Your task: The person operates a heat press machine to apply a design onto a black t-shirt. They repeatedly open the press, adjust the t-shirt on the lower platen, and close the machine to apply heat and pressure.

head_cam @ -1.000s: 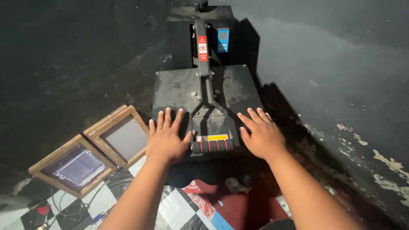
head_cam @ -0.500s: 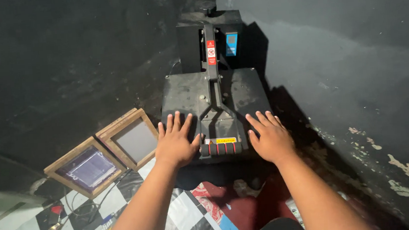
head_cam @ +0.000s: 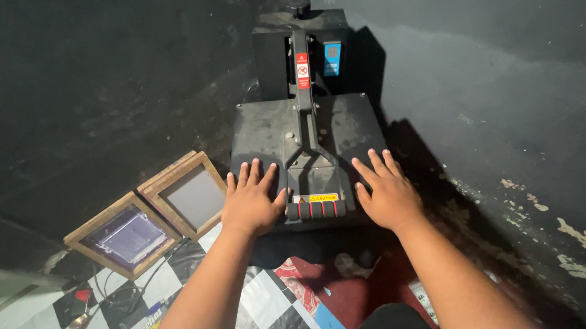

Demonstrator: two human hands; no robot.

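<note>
A black heat press [head_cam: 345, 123] sits against a dark wall, its top plate closed down. Its lever arm runs toward me and ends in a padded handle [head_cam: 315, 209] with red rings. My left hand [head_cam: 251, 200] lies flat on the plate's front left corner, fingers spread, just left of the handle. My right hand [head_cam: 386, 192] lies flat on the front right corner, fingers spread. Neither hand holds anything. A blue control box [head_cam: 332, 59] is mounted at the rear of the press.
Two wooden screen-printing frames [head_cam: 125, 236] [head_cam: 192, 195] lean against the wall at the left. A black-and-white checkered cloth [head_cam: 36, 327] with red and blue printed material [head_cam: 309, 297] lies below the press. Cables [head_cam: 109, 294] trail on the cloth. The right wall has peeling paint.
Both hands stay flat on the press plate. The view has shifted slightly, so the press and frames sit a little lower and further right in the picture.
</note>
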